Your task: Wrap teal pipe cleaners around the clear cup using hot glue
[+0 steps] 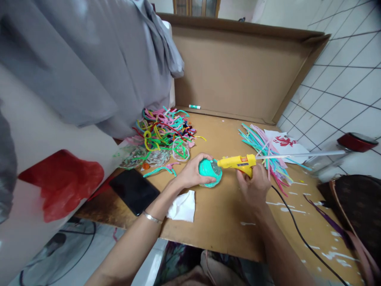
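Observation:
A small round object wrapped in turquoise strands (209, 171) is held in my left hand (193, 172), thumb and fingers around its sides. My right hand (255, 184) grips the handle of a yellow glue gun (238, 162). The gun's nozzle points left and meets or nearly meets the object's greyish top; exact contact cannot be told. A long clear glue stick (300, 155) sticks out of the gun's back. Below my left hand a crumpled white cloth or tissue (185, 206) lies on the cardboard surface (220, 222).
Colourful pipe cleaners (166, 127) pile up at the back left, more (264, 147) at the right. A black tablet (134, 191) lies left. A brown bag (357, 206) and a red-lidded jar (354, 142) stand right. A black cord (293, 222) crosses the right side. Cardboard (238, 71) rises behind.

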Demonstrator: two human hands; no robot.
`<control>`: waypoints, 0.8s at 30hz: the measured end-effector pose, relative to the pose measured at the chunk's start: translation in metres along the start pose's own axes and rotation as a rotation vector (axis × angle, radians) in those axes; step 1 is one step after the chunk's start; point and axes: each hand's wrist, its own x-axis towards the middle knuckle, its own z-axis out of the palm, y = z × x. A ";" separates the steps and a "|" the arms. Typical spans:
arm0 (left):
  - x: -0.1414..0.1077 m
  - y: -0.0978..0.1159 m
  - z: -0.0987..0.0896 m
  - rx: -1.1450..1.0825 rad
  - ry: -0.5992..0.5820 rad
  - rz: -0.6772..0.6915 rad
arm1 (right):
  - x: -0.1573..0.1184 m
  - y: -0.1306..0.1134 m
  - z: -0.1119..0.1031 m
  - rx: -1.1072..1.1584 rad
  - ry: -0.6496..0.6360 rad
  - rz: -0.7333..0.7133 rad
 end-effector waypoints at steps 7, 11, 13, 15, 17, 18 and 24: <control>0.000 -0.001 0.001 -0.002 -0.016 0.030 | 0.002 -0.001 -0.006 -0.045 -0.006 -0.053; 0.000 -0.003 0.001 -0.016 -0.013 0.046 | 0.002 -0.002 -0.008 -0.056 -0.015 -0.036; 0.000 -0.003 0.001 -0.013 -0.012 0.042 | 0.003 -0.003 -0.008 -0.046 -0.029 -0.019; 0.000 -0.001 0.001 -0.009 -0.016 0.040 | 0.003 -0.002 -0.009 -0.034 -0.040 -0.010; -0.001 0.000 0.000 -0.002 -0.022 0.038 | 0.003 -0.001 -0.009 -0.031 -0.046 -0.012; -0.001 0.001 0.000 0.004 -0.023 0.037 | 0.004 -0.001 -0.009 -0.031 -0.045 -0.015; -0.001 0.001 0.001 0.015 -0.025 0.058 | 0.005 0.000 -0.011 -0.018 -0.019 -0.069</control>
